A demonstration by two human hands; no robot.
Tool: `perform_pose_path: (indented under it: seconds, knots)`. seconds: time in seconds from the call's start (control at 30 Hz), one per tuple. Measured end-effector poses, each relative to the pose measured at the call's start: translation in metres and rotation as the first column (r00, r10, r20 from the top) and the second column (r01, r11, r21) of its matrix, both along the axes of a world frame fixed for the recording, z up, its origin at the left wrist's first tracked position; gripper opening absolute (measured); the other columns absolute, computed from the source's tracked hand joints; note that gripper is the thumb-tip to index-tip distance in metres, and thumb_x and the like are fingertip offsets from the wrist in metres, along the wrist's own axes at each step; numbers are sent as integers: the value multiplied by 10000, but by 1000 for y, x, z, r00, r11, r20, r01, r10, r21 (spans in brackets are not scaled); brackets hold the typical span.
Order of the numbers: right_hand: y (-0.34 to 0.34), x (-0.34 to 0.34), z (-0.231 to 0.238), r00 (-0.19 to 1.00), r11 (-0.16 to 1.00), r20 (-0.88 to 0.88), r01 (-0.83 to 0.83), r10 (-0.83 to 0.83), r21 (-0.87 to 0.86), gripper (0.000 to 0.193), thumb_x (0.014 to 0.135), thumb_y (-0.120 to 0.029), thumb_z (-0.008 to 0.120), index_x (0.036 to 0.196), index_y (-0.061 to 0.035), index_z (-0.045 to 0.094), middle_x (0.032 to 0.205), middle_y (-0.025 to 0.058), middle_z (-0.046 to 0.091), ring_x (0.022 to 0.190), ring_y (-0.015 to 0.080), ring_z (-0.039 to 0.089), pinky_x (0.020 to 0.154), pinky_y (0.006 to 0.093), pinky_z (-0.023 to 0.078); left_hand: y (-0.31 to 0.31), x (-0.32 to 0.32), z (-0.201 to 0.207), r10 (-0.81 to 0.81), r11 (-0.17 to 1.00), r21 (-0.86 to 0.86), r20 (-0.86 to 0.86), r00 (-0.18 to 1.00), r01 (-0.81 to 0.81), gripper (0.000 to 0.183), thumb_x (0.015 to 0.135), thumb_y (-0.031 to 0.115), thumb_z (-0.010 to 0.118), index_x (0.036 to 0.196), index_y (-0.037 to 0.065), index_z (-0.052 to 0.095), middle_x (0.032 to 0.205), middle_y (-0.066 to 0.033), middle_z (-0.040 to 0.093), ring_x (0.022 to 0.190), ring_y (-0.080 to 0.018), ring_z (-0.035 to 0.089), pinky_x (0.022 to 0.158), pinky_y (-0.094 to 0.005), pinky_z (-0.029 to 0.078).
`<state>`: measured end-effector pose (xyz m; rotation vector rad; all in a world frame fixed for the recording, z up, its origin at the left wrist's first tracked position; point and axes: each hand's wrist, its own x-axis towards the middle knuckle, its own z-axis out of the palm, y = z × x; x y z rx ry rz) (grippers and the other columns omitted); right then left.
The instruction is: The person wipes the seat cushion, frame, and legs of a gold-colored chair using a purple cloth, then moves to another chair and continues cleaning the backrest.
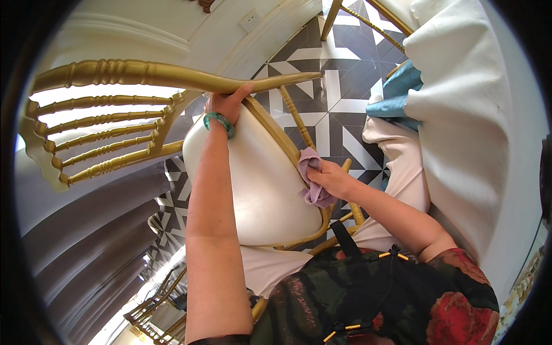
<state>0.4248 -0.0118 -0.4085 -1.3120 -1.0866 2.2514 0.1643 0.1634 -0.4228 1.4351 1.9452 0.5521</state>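
Note:
A gold chair (149, 75) with a spindled back and a white padded seat (261, 178) is tipped over in front of me, its back pointing left. My left hand (225, 106), with a green bangle on its wrist, is closed round the gold frame where the back meets the seat. In my right hand (332, 179) is a crumpled mauve cloth (314, 178), pressed against the gold rail along the seat's right edge. Beyond that rail a ringed gold leg bar (296, 118) shows. My right fingertips are partly hidden in the cloth.
White cloth (460, 103) drapes down the right side, with blue fabric (402, 95) under its edge. Gold legs of another chair (368, 20) stand at the top. Grey curtains (98, 230) hang at left. The floor (339, 86) has grey and white patterned tiles; a panelled wall (218, 34) is behind.

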Motion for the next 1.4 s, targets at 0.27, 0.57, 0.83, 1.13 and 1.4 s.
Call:
perform_pose_path:
  seconds: [0.27,0.57,0.83,1.13,1.4]
  knots:
    - [43,-6,-10,995,993,86,43,-53,114,267,893,-267,477,991,-37,572,861,77,621,817,161,576,753,301,455,-2,-9,5,48,999,13,77,996,-49,585,621,537,736,958,61,693,955,-90,684,944,-241,617,858,-334,446]
    - [177,-89,-132,827,922,468,145,-311,358,415,780,-306,599,1073,-24,519,961,165,644,878,307,641,778,385,493,2,4,13,59,998,-10,80,995,-58,563,627,507,745,951,50,688,938,-95,683,927,-234,621,845,-328,449]
    - [90,-57,-121,876,924,419,73,-239,375,373,741,-181,613,1070,-37,511,991,163,645,958,339,607,813,404,479,6,-15,-7,79,997,2,88,993,-79,592,620,524,733,967,46,687,951,-101,682,932,-237,620,852,-331,448]
    - [-50,-7,-112,927,937,302,118,-223,328,356,787,-174,616,1092,-44,485,1034,133,619,994,268,597,873,338,448,5,-14,-1,49,999,16,21,999,-49,602,623,542,723,973,54,680,966,-106,678,935,-250,619,858,-335,446]
    - [102,-30,-64,848,779,-96,519,-522,351,302,905,-253,547,1118,-55,469,955,54,566,793,192,646,617,284,493,-1,2,21,46,999,-6,11,999,-46,514,679,437,736,1001,43,669,938,-79,663,904,-210,601,836,-308,446]
